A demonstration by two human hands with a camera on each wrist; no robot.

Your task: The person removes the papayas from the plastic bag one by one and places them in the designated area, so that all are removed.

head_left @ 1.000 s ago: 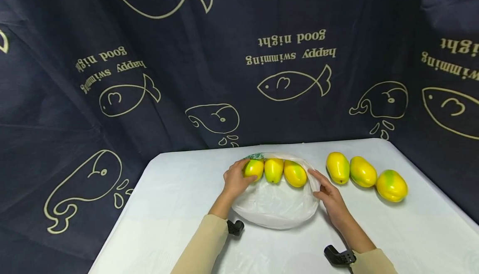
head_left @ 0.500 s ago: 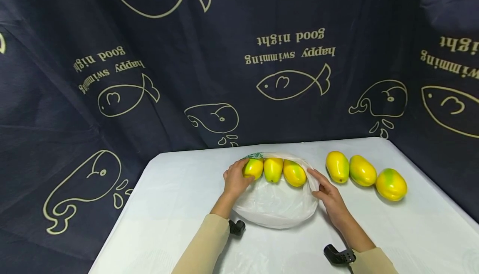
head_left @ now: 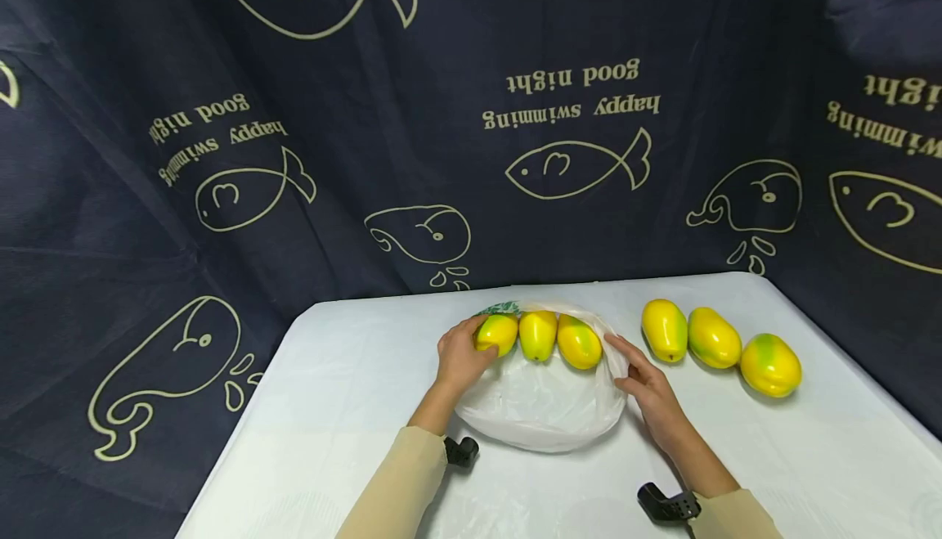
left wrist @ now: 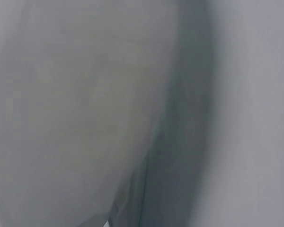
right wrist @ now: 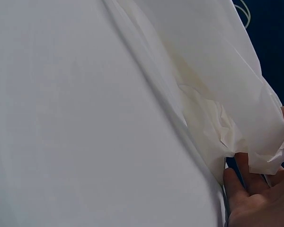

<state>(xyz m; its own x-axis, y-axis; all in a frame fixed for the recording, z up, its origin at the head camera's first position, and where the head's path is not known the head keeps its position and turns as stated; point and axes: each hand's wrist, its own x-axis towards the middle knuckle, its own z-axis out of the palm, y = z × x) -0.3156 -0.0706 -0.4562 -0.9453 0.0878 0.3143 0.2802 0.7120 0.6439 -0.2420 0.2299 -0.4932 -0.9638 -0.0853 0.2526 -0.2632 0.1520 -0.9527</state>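
Observation:
Three yellow-green mangoes sit side by side in the mouth of a white plastic bag (head_left: 545, 433) on the table. My left hand (head_left: 458, 359) grips the leftmost mango (head_left: 498, 333), thumb on its near side and fingers behind it. Beside it are the middle mango (head_left: 538, 335) and the right mango (head_left: 580, 341) in the bag. My right hand (head_left: 651, 388) holds the bag's right edge; in the right wrist view, the fingers of that hand (right wrist: 258, 201) are at the crumpled bag rim (right wrist: 227, 80). Blurred bag plastic (left wrist: 85, 104) fills much of the left wrist view.
Three more mangoes lie in a row right of the bag: one (head_left: 665, 330), another (head_left: 714, 338) and the nearest (head_left: 770, 366). A white cloth covers the table (head_left: 353, 375). Behind it hangs a dark blue curtain (head_left: 427, 154) with fish drawings.

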